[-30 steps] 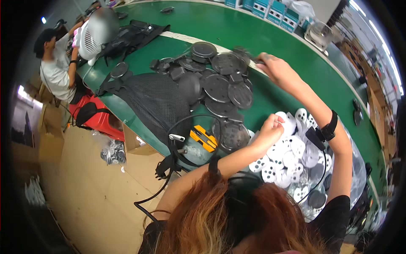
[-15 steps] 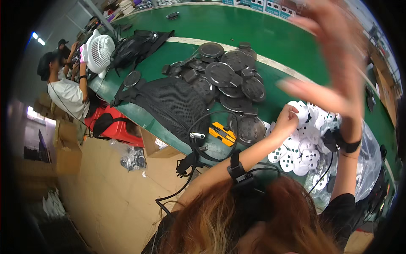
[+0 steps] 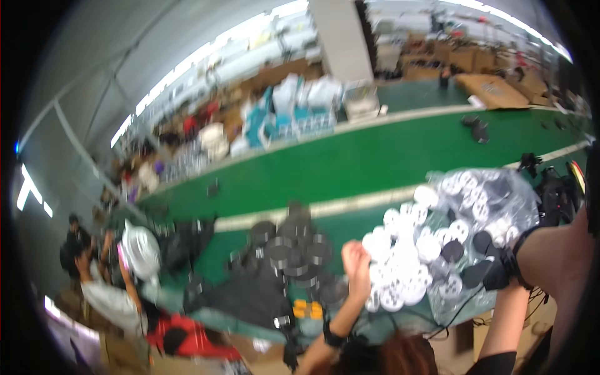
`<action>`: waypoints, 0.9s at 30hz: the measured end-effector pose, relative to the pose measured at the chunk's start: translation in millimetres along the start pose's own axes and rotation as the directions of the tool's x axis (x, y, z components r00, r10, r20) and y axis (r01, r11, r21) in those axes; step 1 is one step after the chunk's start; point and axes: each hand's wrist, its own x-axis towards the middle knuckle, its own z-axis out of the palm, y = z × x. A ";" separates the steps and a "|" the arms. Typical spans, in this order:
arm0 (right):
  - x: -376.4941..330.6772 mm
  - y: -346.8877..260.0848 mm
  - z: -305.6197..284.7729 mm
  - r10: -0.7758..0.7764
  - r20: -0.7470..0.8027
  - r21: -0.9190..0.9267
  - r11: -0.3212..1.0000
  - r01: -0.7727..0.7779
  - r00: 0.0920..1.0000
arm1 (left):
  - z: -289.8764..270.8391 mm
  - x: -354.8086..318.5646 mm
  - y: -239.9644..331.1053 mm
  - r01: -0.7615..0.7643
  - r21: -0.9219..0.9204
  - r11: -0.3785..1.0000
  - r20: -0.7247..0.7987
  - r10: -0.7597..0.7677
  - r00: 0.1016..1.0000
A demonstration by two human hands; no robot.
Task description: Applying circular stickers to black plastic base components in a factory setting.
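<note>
My left hand (image 3: 357, 261) is closed at the left edge of a pile of white round plastic pieces (image 3: 400, 284). Its fingertips pinch a white disc (image 3: 377, 242), blurred by motion. Several pieces in the pile have dark holes or spots. My right hand (image 3: 555, 259) is raised large and close at the right edge, its fingers cut off from view. On that wrist sits a black strap with a small black device (image 3: 495, 270). Below it, a clear plastic bag (image 3: 522, 200) holds more white pieces, with dark discs (image 3: 452, 250) beside them.
Left of my left hand lies a heap of black round parts (image 3: 290, 250). Nearer are a black mesh bag (image 3: 244, 300) and an orange tool (image 3: 307, 309). At far left, a co-worker (image 3: 112, 306) sits by a white fan (image 3: 141, 253). Beyond runs a green table (image 3: 312, 169).
The view has tilted up, so the far tables and shelves now show. My right hand has moved from the upper right to the right edge. My left hand stays at the white pile.
</note>
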 end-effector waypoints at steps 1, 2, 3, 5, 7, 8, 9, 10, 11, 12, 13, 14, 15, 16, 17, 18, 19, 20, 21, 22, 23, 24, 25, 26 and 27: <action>11.6 -13.2 -12.5 -0.026 -0.027 -0.062 0.998 0.025 0.999 | 7.7 -7.3 11.4 -0.033 -0.020 0.999 -0.047 0.032 0.998; 22.6 -26.8 -23.3 -0.055 -0.045 -0.120 0.992 0.049 0.997 | 12.5 -7.4 30.7 -0.150 0.031 0.988 -0.051 0.151 0.987; 32.8 -41.9 -33.2 -0.089 -0.018 -0.159 0.984 0.085 0.996 | 5.4 -2.8 44.8 -0.207 -0.044 0.977 -0.078 0.203 0.976; 44.3 -62.1 -72.4 -0.121 0.102 -0.191 0.972 0.139 0.987 | -1.2 8.6 70.5 -0.188 -0.530 0.827 -0.259 0.053 0.964; 49.6 -81.3 -108.1 -0.060 0.254 -0.220 0.968 0.118 0.965 | 35.5 1.1 129.4 -0.488 -0.071 0.870 -0.081 0.482 0.872; 61.1 -97.2 -117.7 -0.004 0.310 -0.255 0.963 0.087 0.951 | 47.7 4.3 155.9 -0.581 0.041 0.813 0.056 0.579 0.814; 72.4 -109.7 -121.5 0.040 0.355 -0.292 0.954 0.070 0.934 | 67.5 5.4 180.6 -0.486 -0.074 0.871 -0.116 0.476 0.872; 82.9 -121.3 -122.8 0.063 0.399 -0.314 0.947 0.071 0.915 | 65.7 9.8 193.0 -0.627 -0.053 0.777 -0.023 0.627 0.779; 100.5 -133.5 -125.8 0.096 0.447 -0.342 0.937 0.071 0.889 | 89.6 9.5 214.0 -0.673 -0.004 0.740 -0.093 0.669 0.737; 113.5 -147.5 -129.8 0.120 0.474 -0.364 0.929 0.070 0.872 | 100.3 13.6 236.2 -0.813 -0.051 0.580 0.102 0.813 0.574; 115.5 -154.8 -134.9 0.114 0.474 -0.333 0.941 0.058 0.873 | 100.0 5.8 266.2 -0.924 -0.080 0.374 0.311 0.890 0.333; 115.0 -163.1 -132.9 0.115 0.461 -0.315 0.948 0.041 0.880 | 95.1 -6.3 296.4 -0.958 0.081 0.275 0.436 0.855 0.282; 110.4 -167.1 -125.1 0.102 0.447 -0.266 0.964 0.023 0.889 | 87.2 -25.1 321.6 -0.959 0.251 0.132 0.565 0.785 0.256; 100.8 -167.9 -119.0 0.112 0.410 -0.271 0.963 0.003 0.905 | 91.9 -29.4 320.9 -0.966 0.227 0.124 0.578 0.782 0.236; 89.4 -166.9 -111.9 0.113 0.364 -0.285 0.959 -0.005 0.925 | 99.3 -33.6 314.8 -0.827 0.253 0.502 0.307 0.769 0.560; 80.1 -170.0 -108.2 0.110 0.325 -0.296 0.955 -0.010 0.939 | 103.4 -34.9 311.1 -0.567 0.160 0.808 0.031 0.570 0.821; 75.3 -178.2 -115.1 0.096 0.296 -0.289 0.957 -0.006 0.950 | 112.4 -30.4 309.3 -0.592 0.149 0.792 0.044 0.593 0.804; 70.2 -184.6 -121.0 0.079 0.266 -0.270 0.963 -0.004 0.961 | 118.6 -34.9 314.9 -0.623 0.150 0.768 0.057 0.622 0.781; 63.9 -191.7 -137.0 0.080 0.244 -0.269 0.963 -0.012 0.967 | 133.1 -39.7 309.9 -0.638 0.136 0.758 0.067 0.636 0.769; 53.5 -193.0 -136.5 0.062 0.199 -0.221 0.975 -0.017 0.978 | 132.8 -45.2 319.3 -0.670 0.168 0.723 0.085 0.667 0.741; 42.9 -192.6 -135.4 0.050 0.156 -0.169 0.985 -0.023 0.986 | 132.3 -50.2 327.2 -0.698 0.201 0.688 0.103 0.693 0.713; 38.0 -196.3 -143.0 0.072 0.128 -0.135 0.989 -0.055 0.989 | 139.8 -55.3 329.7 -0.699 0.223 0.680 0.115 0.693 0.711; 33.1 -198.7 -150.5 0.100 0.105 -0.106 0.990 -0.089 0.989 | 147.1 -59.0 328.9 -0.696 0.241 0.676 0.124 0.690 0.713; 32.6 -209.6 -151.8 0.116 0.111 -0.109 0.989 -0.104 0.987 | 147.4 -62.7 323.8 -0.695 0.220 0.685 0.109 0.691 0.715; 33.0 -220.5 -153.6 0.135 0.124 -0.121 0.985 -0.120 0.983 | 146.9 -64.8 317.7 -0.690 0.191 0.698 0.088 0.688 0.720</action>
